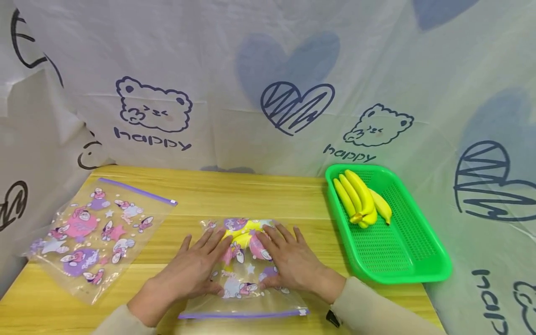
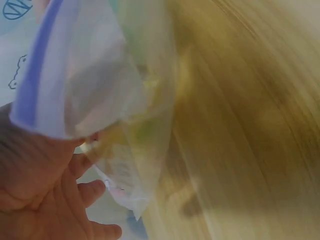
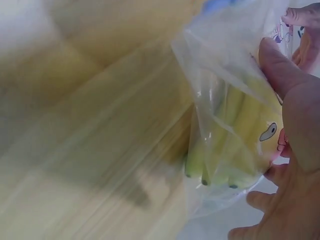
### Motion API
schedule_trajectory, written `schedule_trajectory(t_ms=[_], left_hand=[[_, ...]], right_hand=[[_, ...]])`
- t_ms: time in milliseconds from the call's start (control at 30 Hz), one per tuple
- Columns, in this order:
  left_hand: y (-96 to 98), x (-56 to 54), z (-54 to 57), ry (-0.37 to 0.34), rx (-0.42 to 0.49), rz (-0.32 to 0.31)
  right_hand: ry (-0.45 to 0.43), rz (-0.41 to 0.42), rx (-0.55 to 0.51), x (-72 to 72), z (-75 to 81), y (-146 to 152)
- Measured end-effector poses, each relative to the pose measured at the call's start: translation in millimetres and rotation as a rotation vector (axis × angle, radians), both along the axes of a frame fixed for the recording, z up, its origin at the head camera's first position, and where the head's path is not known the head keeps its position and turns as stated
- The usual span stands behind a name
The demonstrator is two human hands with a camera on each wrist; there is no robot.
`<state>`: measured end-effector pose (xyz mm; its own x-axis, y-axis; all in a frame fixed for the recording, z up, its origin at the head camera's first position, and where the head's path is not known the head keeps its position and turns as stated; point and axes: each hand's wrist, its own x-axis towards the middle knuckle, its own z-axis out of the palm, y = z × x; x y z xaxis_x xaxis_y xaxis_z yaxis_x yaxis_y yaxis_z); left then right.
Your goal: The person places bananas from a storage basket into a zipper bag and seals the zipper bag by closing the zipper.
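Note:
A clear printed zip bag with a purple slider strip lies in front of me, its strip toward my body. Bananas show through the plastic, their dark tips at one end of the bag in the right wrist view. My left hand rests on the bag's left side with fingers spread. On the right side my right hand lies likewise, fingers extended over the plastic. Both thumbs point inward across the printed front. In the left wrist view the purple strip stands near the left palm.
A second printed zip bag lies flat at the left of the wooden table. At the right stands a green basket with several bananas in its far left part. A printed cloth hangs behind the table.

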<state>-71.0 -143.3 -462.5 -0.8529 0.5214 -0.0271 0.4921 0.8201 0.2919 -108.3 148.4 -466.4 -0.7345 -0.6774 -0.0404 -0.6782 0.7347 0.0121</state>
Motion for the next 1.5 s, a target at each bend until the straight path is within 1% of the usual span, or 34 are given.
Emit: schedule_trajectory(t_ms=[133,233,367,500,600,667,767,833,933,1067,1167,1233,1333,1500], left_hand=[[4.9,-8.5,-7.3,0.039,0.0,0.007],[10.7,-18.9,-13.7,0.059,-0.008,0.015],[19.8,-37.8,-20.9,0.086,-0.031,0.029],[28.6,-58.8,-24.4,0.113,-0.054,0.052],[32.9,-71.7,-24.8,0.132,-0.067,0.105],[34.1,-76.4,-23.9,0.128,-0.076,0.163],[33.7,-77.3,-21.3,0.091,-0.077,0.241],[33.1,-75.0,-19.2,0.061,-0.073,0.255],[32.5,-70.6,-16.0,0.023,-0.068,0.24],[30.6,-65.5,-13.0,-0.016,-0.068,0.193],[27.0,-63.9,-13.4,-0.03,-0.07,0.162],[25.4,-64.3,-15.0,-0.028,-0.074,0.153],[26.5,-67.3,-17.9,-0.022,-0.078,0.162],[34.9,-74.5,-23.6,-0.005,-0.083,0.209]], right_hand=[[0.069,-0.013,0.021,-12.5,-3.6,3.9],[0.094,-0.042,0.038,-23.7,-5.4,6.9],[0.096,-0.103,0.057,-40.0,-6.2,9.1],[0.095,-0.218,0.047,-53.7,-4.7,7.0],[0.086,-0.282,0.0,-58.7,-1.6,0.4],[0.074,-0.286,-0.04,-59.1,-0.1,-6.5],[0.067,-0.248,-0.086,-57.2,-0.8,-18.6],[0.068,-0.221,-0.076,-55.2,-3.9,-25.8],[0.068,-0.207,-0.041,-52.8,-9.9,-33.5],[0.057,-0.232,0.008,-50.9,-18.8,-35.4],[0.057,-0.243,0.024,-51.5,-23.9,-32.7],[0.062,-0.251,0.033,-53.5,-26.1,-30.6],[0.064,-0.268,0.053,-57.8,-28.3,-27.7],[0.067,-0.31,0.054,-67.5,-31.6,-18.9]])
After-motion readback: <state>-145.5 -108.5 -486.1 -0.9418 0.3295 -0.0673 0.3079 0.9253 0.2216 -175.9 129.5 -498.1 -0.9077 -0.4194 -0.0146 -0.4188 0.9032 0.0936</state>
